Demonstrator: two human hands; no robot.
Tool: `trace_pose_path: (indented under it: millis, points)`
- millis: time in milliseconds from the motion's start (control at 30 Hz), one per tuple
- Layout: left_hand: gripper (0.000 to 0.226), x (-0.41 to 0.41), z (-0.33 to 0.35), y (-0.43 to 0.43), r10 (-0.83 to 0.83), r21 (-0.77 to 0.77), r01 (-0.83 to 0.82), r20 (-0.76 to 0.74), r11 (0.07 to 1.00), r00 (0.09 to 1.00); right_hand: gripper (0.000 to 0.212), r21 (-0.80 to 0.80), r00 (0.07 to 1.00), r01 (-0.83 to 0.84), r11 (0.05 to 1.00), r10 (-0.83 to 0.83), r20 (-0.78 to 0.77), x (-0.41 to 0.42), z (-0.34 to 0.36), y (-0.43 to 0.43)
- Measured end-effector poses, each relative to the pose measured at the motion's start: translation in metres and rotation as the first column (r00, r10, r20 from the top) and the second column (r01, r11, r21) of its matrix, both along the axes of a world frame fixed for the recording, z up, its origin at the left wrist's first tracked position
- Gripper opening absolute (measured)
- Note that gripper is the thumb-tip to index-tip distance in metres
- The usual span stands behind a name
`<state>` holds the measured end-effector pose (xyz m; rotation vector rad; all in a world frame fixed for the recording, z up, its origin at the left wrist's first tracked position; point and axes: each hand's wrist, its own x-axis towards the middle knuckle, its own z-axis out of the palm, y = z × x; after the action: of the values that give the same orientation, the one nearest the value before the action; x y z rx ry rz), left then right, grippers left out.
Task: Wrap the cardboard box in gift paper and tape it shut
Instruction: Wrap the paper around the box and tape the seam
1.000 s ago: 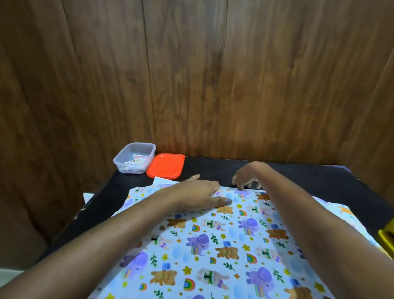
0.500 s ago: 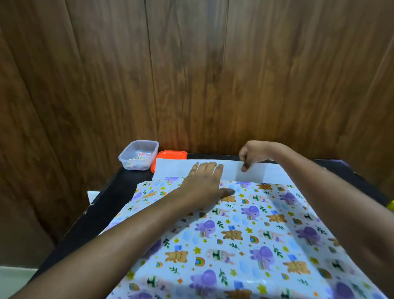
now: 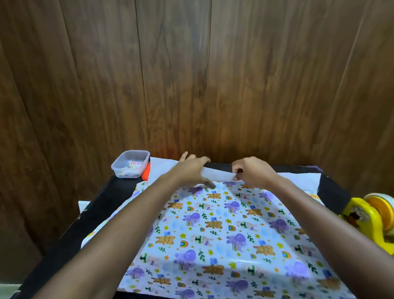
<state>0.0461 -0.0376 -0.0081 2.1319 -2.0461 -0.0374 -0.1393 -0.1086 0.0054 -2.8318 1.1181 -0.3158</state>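
Note:
The gift paper (image 3: pixel 221 236), printed with purple elephants, bears and rainbows, lies spread over the black table (image 3: pixel 113 191). Its far edge is turned back and shows a white underside strip (image 3: pixel 217 174). My left hand (image 3: pixel 190 170) lies over the fold with fingers spread and the thumb on the printed side. My right hand (image 3: pixel 250 172) pinches the white strip with curled fingers. The two hands are close together at the far middle of the sheet. No cardboard box is in view.
A yellow tape dispenser (image 3: pixel 373 221) with a roll of clear tape stands at the right table edge. A clear plastic tub (image 3: pixel 131 163) sits at the far left, with an orange lid (image 3: pixel 146 173) half hidden beside it. A wooden wall rises right behind the table.
My left hand slid from the middle of the sheet up to its far edge. My right hand lifted that edge and turned it back, so the white underside now shows between both hands.

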Motion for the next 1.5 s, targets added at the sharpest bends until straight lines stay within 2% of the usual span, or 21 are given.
trace_pose_path:
  millis: [100, 167, 233, 300, 367, 467, 533, 600, 633, 700, 733, 833, 933, 1067, 1133, 1233, 1333, 1433, 1500]
  points:
    - [0.045, 0.01, 0.009, 0.002, -0.009, 0.059, 0.008, 0.013, 0.998, 1.0, 0.012, 0.111, 0.992, 0.021, 0.994, -0.034, 0.121, -0.01, -0.012, -0.003]
    - [0.019, 0.027, 0.011, 0.005, 0.032, 0.078, -0.027, -0.068, 0.997, 0.997, 0.008, 0.166, 0.986, 0.049, 0.985, -0.073, 0.147, -0.015, -0.019, -0.009]
    - [0.026, 0.044, 0.011, 0.008, 0.082, 0.075, -0.071, -0.157, 0.995, 0.984, 0.01, 0.198, 0.985, 0.109, 0.974, -0.133, 0.108, -0.02, -0.023, -0.017]
    - [0.025, 0.055, 0.008, 0.014, 0.095, 0.029, -0.092, -0.145, 0.995, 0.985, 0.012, 0.185, 0.978, 0.191, 0.964, -0.203, 0.051, -0.029, -0.021, -0.025]
    - [0.017, 0.059, 0.002, 0.022, 0.089, -0.016, -0.089, 0.029, 0.996, 0.996, 0.01, 0.132, 0.967, 0.254, 0.958, -0.255, -0.012, -0.039, -0.018, -0.031]
    - [0.011, 0.061, -0.01, 0.033, 0.064, -0.151, -0.012, 0.342, 0.988, 0.938, 0.015, 0.038, 0.962, 0.273, 0.961, -0.271, -0.041, -0.046, -0.014, -0.024]
    - [0.007, 0.061, -0.012, 0.039, 0.067, -0.204, 0.019, 0.409, 0.979, 0.91, 0.021, -0.055, 0.961, 0.273, 0.96, -0.275, -0.039, -0.046, -0.014, -0.014]
    - [0.006, 0.064, -0.008, 0.044, 0.086, -0.185, -0.025, 0.331, 0.982, 0.94, 0.02, -0.123, 0.961, 0.266, 0.956, -0.274, -0.048, -0.048, -0.017, -0.006]
    - [0.009, 0.071, -0.004, 0.046, 0.096, -0.135, -0.065, 0.232, 0.989, 0.968, 0.018, -0.123, 0.961, 0.264, 0.957, -0.272, -0.051, -0.05, -0.019, -0.005]
    - [0.008, 0.09, 0.001, 0.048, 0.123, 0.009, -0.123, -0.012, 0.992, 0.992, 0.013, -0.054, 0.965, 0.262, 0.963, -0.263, -0.003, -0.054, -0.022, -0.007]
    - [0.009, 0.098, 0.0, 0.048, 0.14, 0.049, -0.137, -0.071, 0.989, 0.988, 0.011, -0.005, 0.966, 0.258, 0.966, -0.258, 0.038, -0.055, -0.023, -0.009]
    - [0.011, 0.107, -0.01, 0.048, 0.166, 0.01, -0.166, 0.019, 0.986, 0.986, 0.014, 0.048, 0.965, 0.252, 0.966, -0.255, 0.066, -0.057, -0.025, -0.011]
    - [0.009, 0.109, -0.018, 0.048, 0.157, -0.063, -0.151, 0.11, 0.986, 0.981, 0.02, 0.001, 0.961, 0.27, 0.963, -0.269, 0.064, -0.057, -0.025, -0.01]
    - [0.019, 0.118, -0.02, 0.06, 0.139, -0.061, -0.129, 0.201, 0.99, 0.97, 0.019, -0.102, 0.96, 0.273, 0.957, -0.264, 0.095, -0.053, -0.025, -0.005]
    - [0.019, 0.12, -0.018, 0.069, 0.156, -0.082, -0.14, 0.245, 0.987, 0.957, 0.024, -0.085, 0.953, 0.29, 0.953, -0.279, 0.117, -0.053, -0.025, -0.004]
    - [0.028, 0.124, -0.015, 0.077, 0.216, -0.08, -0.205, 0.189, 0.976, 0.958, 0.02, 0.021, 0.941, 0.3, 0.954, -0.299, 0.161, -0.055, -0.023, -0.006]
    - [0.036, 0.129, -0.016, 0.083, 0.213, -0.003, -0.215, 0.136, 0.977, 0.967, 0.021, -0.008, 0.938, 0.298, 0.955, -0.291, 0.187, -0.054, -0.024, -0.006]
    - [0.021, 0.133, -0.016, 0.086, 0.23, 0.019, -0.234, 0.127, 0.972, 0.965, 0.021, -0.051, 0.929, 0.321, 0.946, -0.304, 0.213, -0.055, -0.03, -0.005]
    - [0.016, 0.13, -0.015, 0.089, 0.251, -0.005, -0.254, 0.181, 0.967, 0.951, 0.017, -0.087, 0.941, 0.305, 0.948, -0.287, 0.18, -0.057, -0.032, -0.005]
